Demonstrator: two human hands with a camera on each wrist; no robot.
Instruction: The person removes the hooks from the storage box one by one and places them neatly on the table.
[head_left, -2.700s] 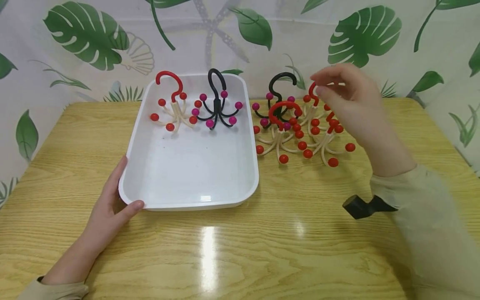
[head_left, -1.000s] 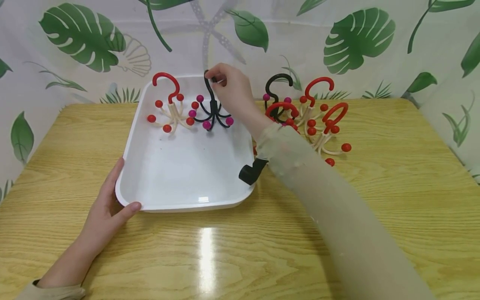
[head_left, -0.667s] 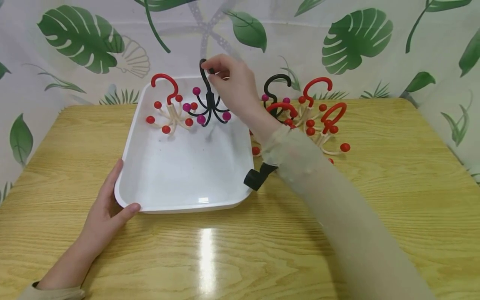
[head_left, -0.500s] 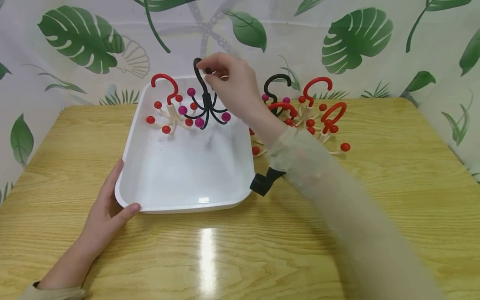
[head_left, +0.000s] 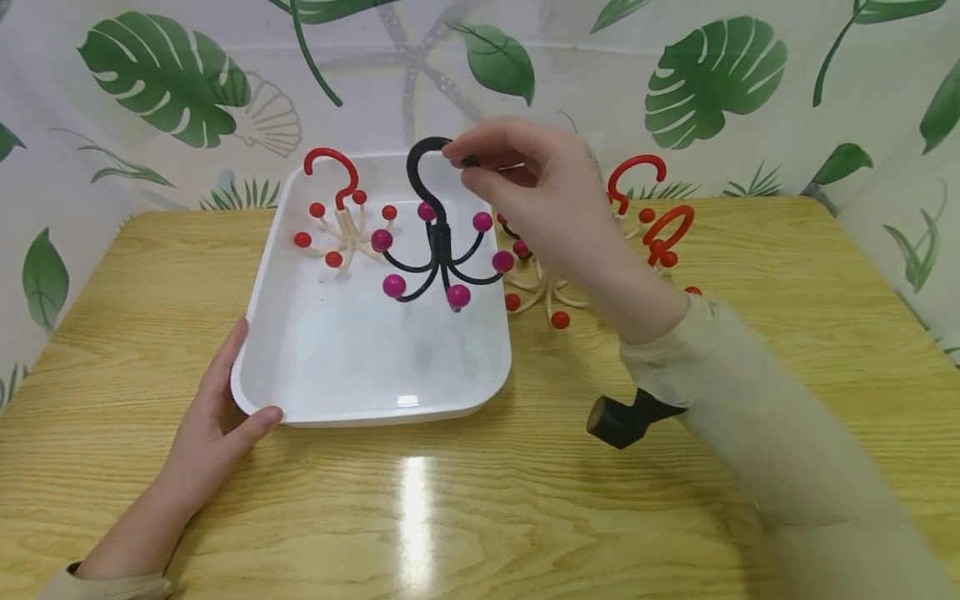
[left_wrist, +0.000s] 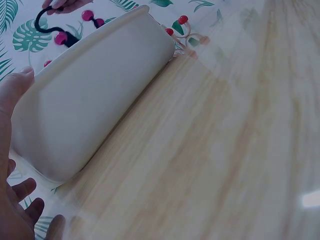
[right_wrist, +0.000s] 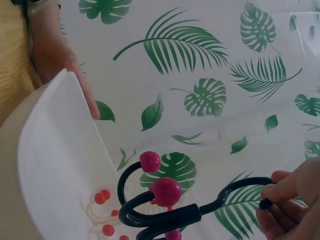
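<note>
My right hand point(head_left: 551, 187) pinches the curved hook of a black octopus-style hanger point(head_left: 441, 242) with pink ball tips. The hanger hangs upright over the right part of a white tray point(head_left: 330, 350), its shadow on the tray floor. In the right wrist view, thumb and fingers close on the hook's end. A red-hooked hanger point(head_left: 347, 221) with cream arms and red balls stands inside the tray at the back left. At the tray's near left corner my left hand point(head_left: 206, 421) holds on, thumb point(left_wrist: 17, 85) on the rim and index finger along the outer wall.
Right of the tray, more hangers stand close together: a cream one point(head_left: 549, 287) partly behind the right hand, one with a red hook point(head_left: 637, 162) at the back, another red hook point(head_left: 670, 229) nearer. The wooden table point(head_left: 480, 517) ends at a leaf-patterned backdrop point(head_left: 600, 50).
My right hand has come from the right-hand group to the tray, gripped the black hanger and raised it. The hanger has since shifted right and nearer. My left hand stays at the tray corner.
</note>
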